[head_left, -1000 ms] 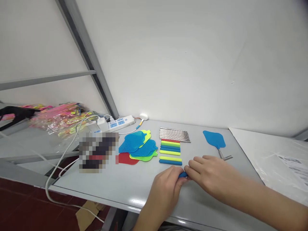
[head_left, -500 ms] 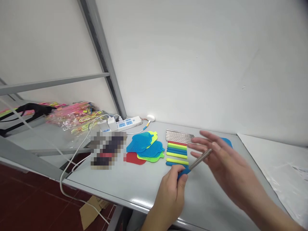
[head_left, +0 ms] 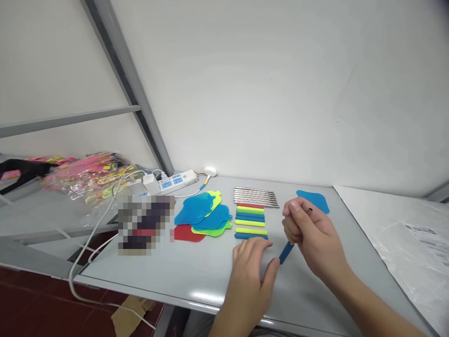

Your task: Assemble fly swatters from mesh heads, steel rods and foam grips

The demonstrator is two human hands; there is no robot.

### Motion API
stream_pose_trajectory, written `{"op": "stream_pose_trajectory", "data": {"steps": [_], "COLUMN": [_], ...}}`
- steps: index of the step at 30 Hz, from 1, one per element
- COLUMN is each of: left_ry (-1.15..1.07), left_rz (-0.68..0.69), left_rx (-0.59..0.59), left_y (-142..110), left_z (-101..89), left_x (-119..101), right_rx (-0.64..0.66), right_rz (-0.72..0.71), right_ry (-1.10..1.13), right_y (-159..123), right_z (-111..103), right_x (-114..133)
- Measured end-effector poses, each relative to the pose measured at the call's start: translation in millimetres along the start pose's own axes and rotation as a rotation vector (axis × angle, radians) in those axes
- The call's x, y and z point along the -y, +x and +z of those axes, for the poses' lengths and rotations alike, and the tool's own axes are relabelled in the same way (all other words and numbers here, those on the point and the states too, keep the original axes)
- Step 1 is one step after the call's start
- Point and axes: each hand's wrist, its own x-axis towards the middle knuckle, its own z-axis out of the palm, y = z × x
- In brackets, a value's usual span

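My right hand (head_left: pixel 314 236) is closed round the metal rod of a fly-swatter handle. Its blue grip (head_left: pixel 286 254) sticks out below the fist, slanting down to the left, and the rod's tip shows above the thumb. Beside the grip, my left hand (head_left: pixel 249 271) has its thumb and fingers apart and holds nothing; its thumb tip is close to the grip's lower end, and I cannot tell whether they touch. Beyond the hands lie coloured grips (head_left: pixel 250 223) in a row and metal rods (head_left: pixel 256 196). Blue, green, yellow and red swatter heads (head_left: pixel 203 213) overlap further left.
A single blue swatter head (head_left: pixel 314 201) lies at the back right, near a white plastic sheet (head_left: pixel 382 224). At the back left are a power strip (head_left: pixel 178 181) and a white cable (head_left: pixel 72 276) hanging over the edge. Bagged colourful items (head_left: pixel 94 175) lie beyond the metal frame (head_left: pixel 129 89).
My right hand has gone from open to closed round the rod. My left hand has let go of the blue grip and opened. The view has shifted slightly right.
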Motion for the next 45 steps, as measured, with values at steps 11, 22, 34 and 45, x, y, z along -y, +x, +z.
{"op": "stream_pose_trajectory", "data": {"steps": [11, 22, 34, 45], "left_ry": [0.193, 0.231, 0.137, -0.777], "left_rz": [0.031, 0.031, -0.007, -0.317], "left_rx": [0.124, 0.181, 0.169, -0.042], "left_y": [1.0, 2.4, -1.6, -16.9], "left_z": [10.9, 15.4, 12.4, -28.1], "left_x": [4.4, 7.7, 5.6, -0.3], "right_rx": [0.045, 0.063, 0.073, 0.399], "right_rz": [0.01, 0.02, 0.021, 0.107], "right_ry": [-0.137, -0.268, -0.041, -0.013], "right_y": [-6.0, -11.6, -6.5, -4.7], "right_z": [1.3, -1.7, -11.4, 51.7], "right_x": [-10.4, -31.0, -36.7, -20.1]}}
